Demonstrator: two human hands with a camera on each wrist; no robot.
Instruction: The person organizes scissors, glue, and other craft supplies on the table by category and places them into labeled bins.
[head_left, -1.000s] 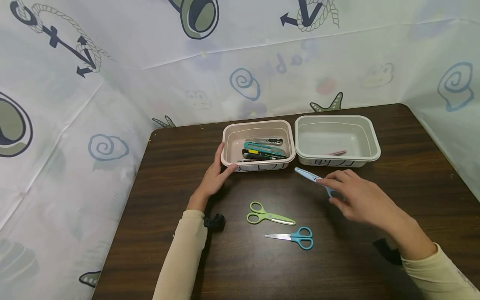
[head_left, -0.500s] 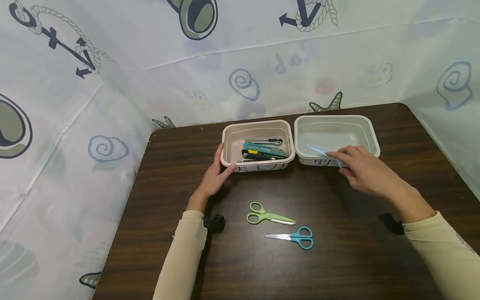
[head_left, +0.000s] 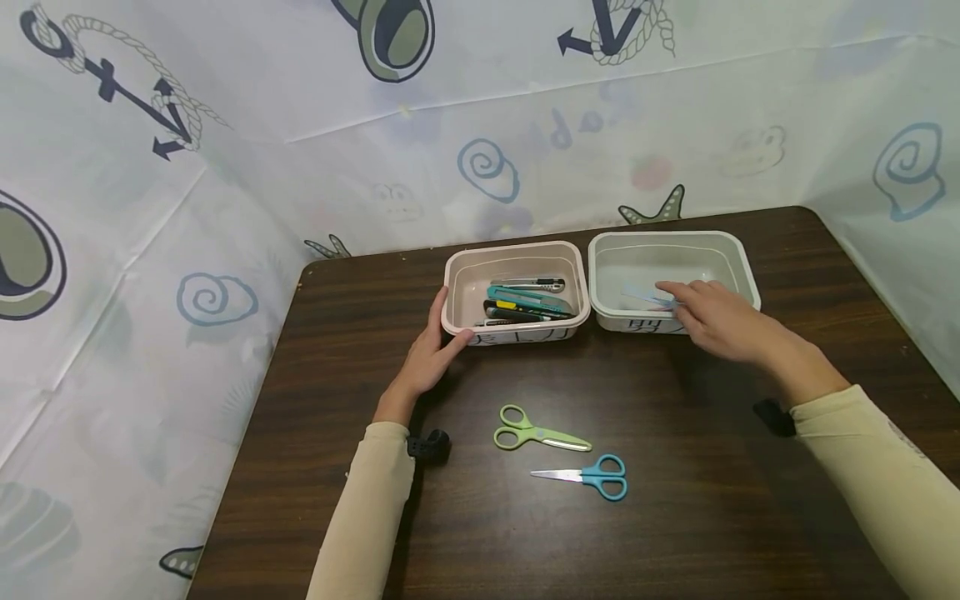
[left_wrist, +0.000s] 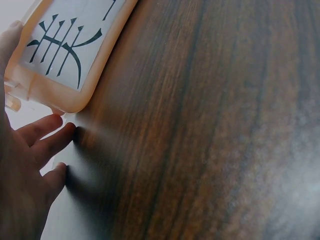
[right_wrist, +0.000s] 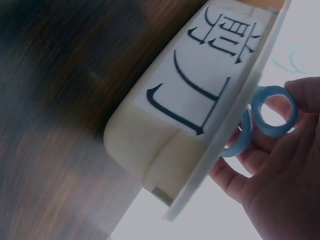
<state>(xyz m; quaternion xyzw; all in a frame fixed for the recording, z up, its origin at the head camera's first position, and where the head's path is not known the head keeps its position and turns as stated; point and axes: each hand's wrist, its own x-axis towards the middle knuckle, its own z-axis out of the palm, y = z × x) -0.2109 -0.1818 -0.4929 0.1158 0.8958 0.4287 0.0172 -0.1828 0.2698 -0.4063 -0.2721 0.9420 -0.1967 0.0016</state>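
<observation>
In the head view my left hand (head_left: 423, 358) rests at the front left corner of a pink plastic basket (head_left: 459, 260), thumb at the front rim and straight fingers along the side. Several box cutters (head_left: 528, 298) lie inside. My right hand (head_left: 731, 321) reaches over the front rim of a pale grey basket (head_left: 667, 237). Its thumb and fingers hold light blue scissors (right_wrist: 256, 111) by the handle loops, with the blades, blurred, pointing left inside the basket. Green scissors (head_left: 551, 437) and teal scissors (head_left: 592, 475) lie on the table in front.
Both baskets stand side by side at the back of the dark wooden table (head_left: 337, 350), and carry white labels with black characters, such as the label (right_wrist: 195, 70) on the grey one. A patterned cloth (head_left: 337, 150) hangs behind and beside the table.
My right hand has carried the light blue scissors from in front of the grey basket up and over its rim, into it. The left hand has stayed at the pink basket.
</observation>
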